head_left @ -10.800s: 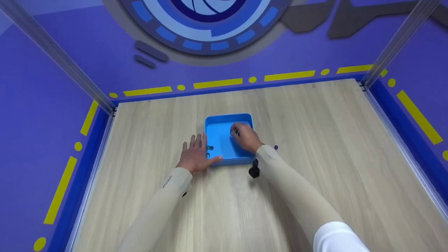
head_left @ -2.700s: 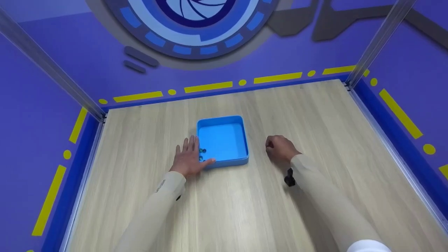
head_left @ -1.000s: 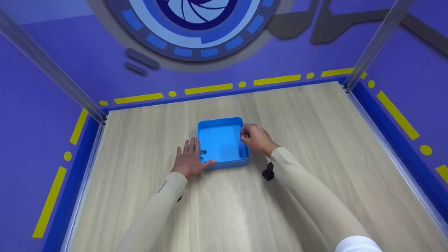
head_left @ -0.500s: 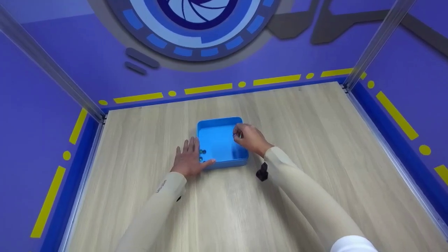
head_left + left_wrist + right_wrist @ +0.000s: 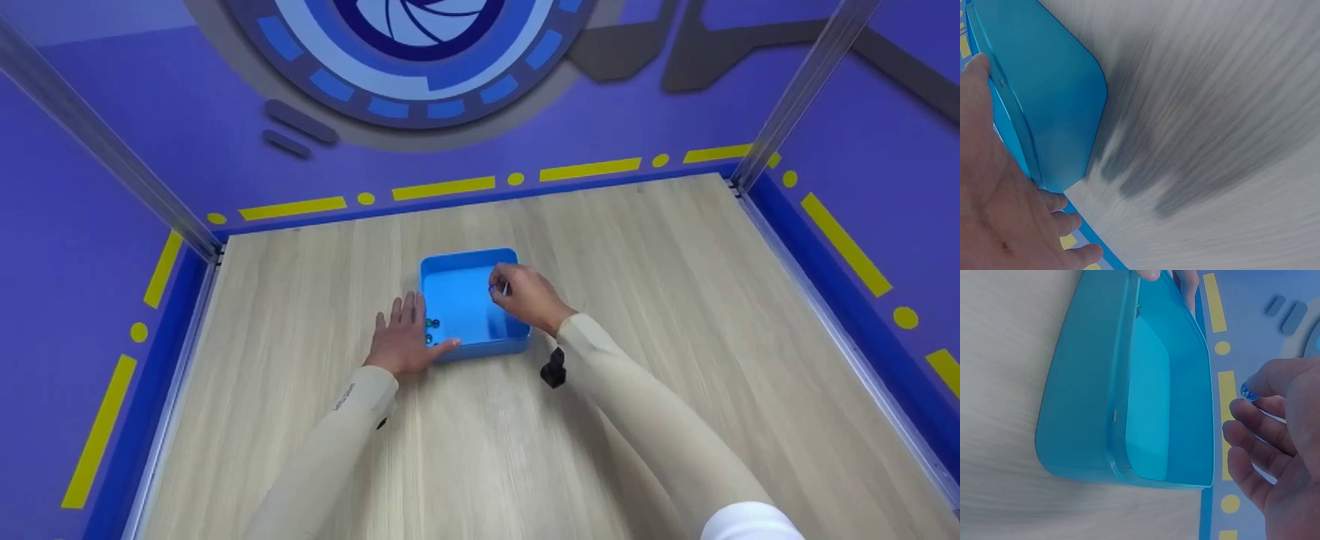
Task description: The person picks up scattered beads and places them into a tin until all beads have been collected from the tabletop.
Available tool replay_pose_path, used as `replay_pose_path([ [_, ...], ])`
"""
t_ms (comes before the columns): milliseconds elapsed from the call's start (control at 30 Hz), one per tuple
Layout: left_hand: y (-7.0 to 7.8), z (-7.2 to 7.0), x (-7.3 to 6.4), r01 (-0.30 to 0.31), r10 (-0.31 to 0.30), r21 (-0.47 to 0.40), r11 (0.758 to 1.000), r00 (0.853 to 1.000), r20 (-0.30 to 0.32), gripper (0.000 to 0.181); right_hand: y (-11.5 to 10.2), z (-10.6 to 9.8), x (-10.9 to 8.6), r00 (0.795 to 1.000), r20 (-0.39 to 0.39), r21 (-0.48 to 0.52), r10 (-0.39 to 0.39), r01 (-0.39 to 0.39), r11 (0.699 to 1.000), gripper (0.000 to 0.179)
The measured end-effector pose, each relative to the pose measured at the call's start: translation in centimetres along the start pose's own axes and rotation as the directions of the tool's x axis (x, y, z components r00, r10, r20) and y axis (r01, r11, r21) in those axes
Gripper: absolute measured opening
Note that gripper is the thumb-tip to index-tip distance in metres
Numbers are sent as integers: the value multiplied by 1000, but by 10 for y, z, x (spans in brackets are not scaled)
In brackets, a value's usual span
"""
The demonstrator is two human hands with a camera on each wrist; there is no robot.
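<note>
A blue square tin-like box (image 5: 487, 348) stands on the wooden table, its top uncovered. Several dark, shiny marbles (image 5: 433, 324) lie inside at its near left. Fingers spread, my left hand (image 5: 401, 343) rests against the left side, thumb over the near rim; the left wrist view shows the thumb tip on the rim (image 5: 1013, 107). Over the right half of the box my right hand (image 5: 526, 296) pinches a blue marble (image 5: 1248, 392) between thumb and index finger. Its other fingers are loosely bent. In the right wrist view the marble is above the rim, apart from the box.
The pale wooden table (image 5: 465, 450) reaches around the box. Purple-blue printed panels (image 5: 360, 172) enclose it at the back and on both sides, with metal posts (image 5: 127, 150) at the corners. A black wrist mount (image 5: 553, 369) hangs under the right sleeve.
My right hand was on the table right of the box, then came up past its right edge and leftward over the inside, pinching the marble. My left hand has kept its place.
</note>
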State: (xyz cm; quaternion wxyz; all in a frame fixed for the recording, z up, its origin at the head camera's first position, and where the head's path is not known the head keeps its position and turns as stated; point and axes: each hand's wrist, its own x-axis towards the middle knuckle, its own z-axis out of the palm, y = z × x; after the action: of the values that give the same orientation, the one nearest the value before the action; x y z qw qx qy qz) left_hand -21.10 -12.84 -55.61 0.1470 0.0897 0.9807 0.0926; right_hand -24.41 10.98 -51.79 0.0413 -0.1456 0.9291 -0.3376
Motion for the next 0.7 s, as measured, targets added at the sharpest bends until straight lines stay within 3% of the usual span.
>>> replay_pose_path([
  [567,-1,-1,-1,-8,7,-19,1000,1000,-30,112,0,8,4,999,23,49,29,-30,998,7],
  [700,1,-1,-1,4,-4,-8,1000,1000,-30,113,2,10,4,1000,1,35,-3,3,999,6],
])
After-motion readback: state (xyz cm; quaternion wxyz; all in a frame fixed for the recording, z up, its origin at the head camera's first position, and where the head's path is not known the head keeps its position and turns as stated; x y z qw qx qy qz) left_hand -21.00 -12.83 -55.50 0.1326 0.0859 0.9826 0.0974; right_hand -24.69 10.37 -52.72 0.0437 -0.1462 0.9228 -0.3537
